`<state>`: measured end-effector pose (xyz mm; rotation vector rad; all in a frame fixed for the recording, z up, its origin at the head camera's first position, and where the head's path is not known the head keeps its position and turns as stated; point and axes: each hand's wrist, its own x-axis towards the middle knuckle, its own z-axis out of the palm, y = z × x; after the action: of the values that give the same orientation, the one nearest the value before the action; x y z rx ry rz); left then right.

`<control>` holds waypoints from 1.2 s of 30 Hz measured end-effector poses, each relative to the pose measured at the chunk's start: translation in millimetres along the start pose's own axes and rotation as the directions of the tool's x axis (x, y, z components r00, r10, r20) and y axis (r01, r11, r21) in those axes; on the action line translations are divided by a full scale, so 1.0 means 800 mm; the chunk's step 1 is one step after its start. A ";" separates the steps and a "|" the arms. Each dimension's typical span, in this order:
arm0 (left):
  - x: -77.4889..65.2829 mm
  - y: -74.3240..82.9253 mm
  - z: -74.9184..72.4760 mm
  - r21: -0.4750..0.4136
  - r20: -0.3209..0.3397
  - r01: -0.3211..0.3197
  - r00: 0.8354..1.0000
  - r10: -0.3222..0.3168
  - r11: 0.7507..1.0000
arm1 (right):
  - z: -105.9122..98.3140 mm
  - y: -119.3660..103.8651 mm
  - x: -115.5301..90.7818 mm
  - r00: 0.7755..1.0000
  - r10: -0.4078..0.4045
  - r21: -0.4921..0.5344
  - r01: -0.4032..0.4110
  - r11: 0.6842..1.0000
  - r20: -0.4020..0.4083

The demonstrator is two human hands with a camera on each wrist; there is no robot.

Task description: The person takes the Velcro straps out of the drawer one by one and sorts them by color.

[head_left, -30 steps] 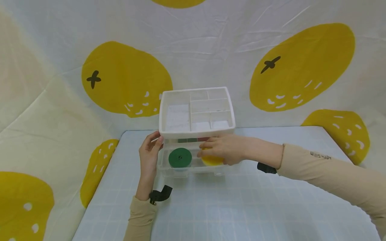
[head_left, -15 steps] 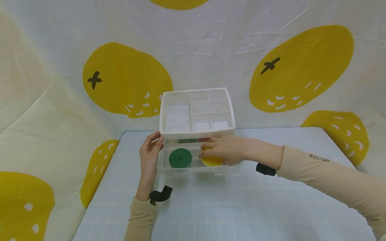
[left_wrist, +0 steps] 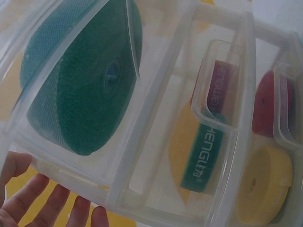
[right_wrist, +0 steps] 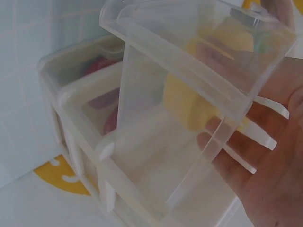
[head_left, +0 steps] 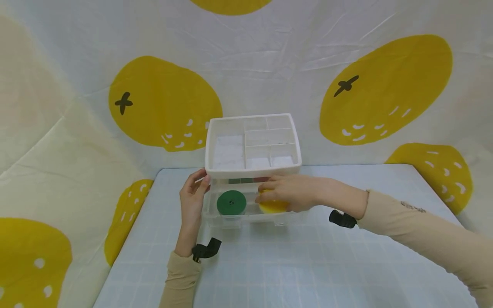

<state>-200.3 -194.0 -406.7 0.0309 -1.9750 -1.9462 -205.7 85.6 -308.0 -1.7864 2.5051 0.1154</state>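
Observation:
A white drawer organizer [head_left: 253,174] stands at the back of the table with its clear top drawer [head_left: 252,220] pulled out. In that drawer lie a green roll of hook-and-loop tape [head_left: 231,202] on the left and a yellow roll of hook-and-loop tape [head_left: 272,207] on the right. My right hand [head_left: 292,191] reaches over the drawer's right wall and holds the yellow roll, partly covering it; the right wrist view shows those fingers [right_wrist: 227,165] through clear plastic. My left hand [head_left: 192,196] grips the organizer's left front edge, thumb towards the front.
Lower drawers hold other rolls, including a labelled green one [left_wrist: 203,158], a yellow one [left_wrist: 265,184] and a red one [left_wrist: 265,104]. The organizer's top has divided compartments [head_left: 269,137]. A patterned cloth [head_left: 262,51] hangs right behind it; a pale checked cloth [head_left: 269,265] covers the table.
Both hands keep nearly the same places, and the rolls and drawer stay put. The head view has shifted very slightly.

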 end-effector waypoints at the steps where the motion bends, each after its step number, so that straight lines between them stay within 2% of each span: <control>1: 0.000 0.000 0.000 0.003 0.001 0.001 1.000 -0.001 1.000 | -0.001 -0.001 -0.001 1.000 0.004 0.005 -0.004 1.000 -0.003; 10: -0.001 0.003 0.002 0.012 -0.002 0.003 1.000 -0.003 1.000 | -0.008 -0.005 -0.005 0.998 0.014 0.002 -0.014 1.000 -0.065; 17: -0.001 0.001 0.002 0.017 0.002 0.002 1.000 -0.002 1.000 | -0.013 -0.007 -0.011 0.996 0.050 0.057 -0.045 0.997 -0.075; 29: -0.002 0.003 0.005 0.008 -0.009 0.015 1.000 -0.014 1.000 | -0.014 -0.012 -0.028 0.986 0.093 0.125 -0.076 0.989 -0.142; 36: -0.002 0.002 0.005 0.035 -0.029 0.010 1.000 -0.009 0.999 | -0.014 -0.013 -0.042 0.971 0.139 0.193 -0.101 0.976 -0.194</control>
<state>-199.9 -189.8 -405.7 0.0768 -1.9935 -1.9060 -185.4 112.7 -294.0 -1.6527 2.6616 -0.3008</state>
